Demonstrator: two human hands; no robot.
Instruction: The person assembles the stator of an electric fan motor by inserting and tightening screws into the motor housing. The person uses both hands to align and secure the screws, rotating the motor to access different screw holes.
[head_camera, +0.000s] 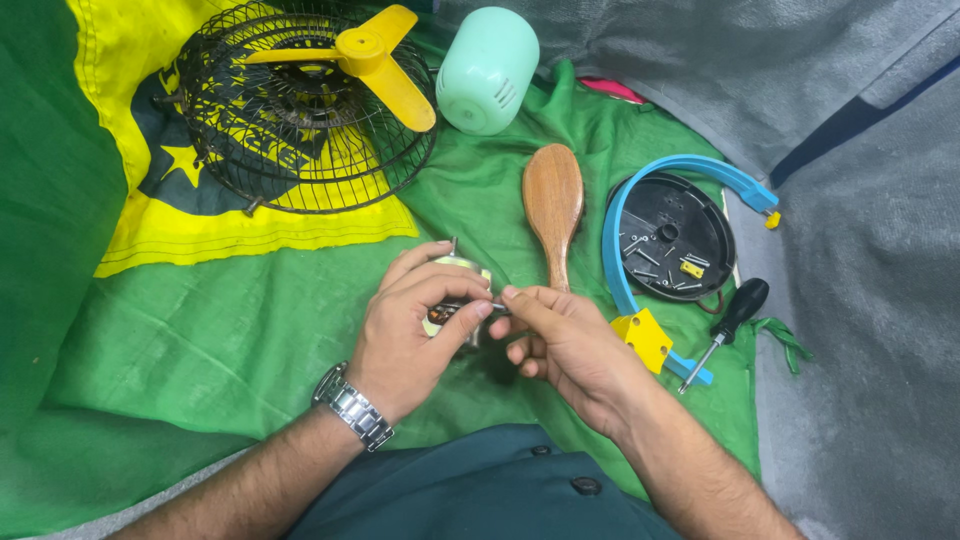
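Clamp the fan motor (452, 296) firmly in the left hand (405, 335) while right hand (560, 345) fingertips pinch its small metal shaft squarely, avoiding slip.

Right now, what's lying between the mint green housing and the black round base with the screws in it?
In the head view, a wooden brush lies on the green cloth between the mint green housing and the black round base.

Wire fan guard (300, 120), yellow blade (385, 60), mint housing (487, 70), wooden brush (553, 205), screwdriver (728, 325)
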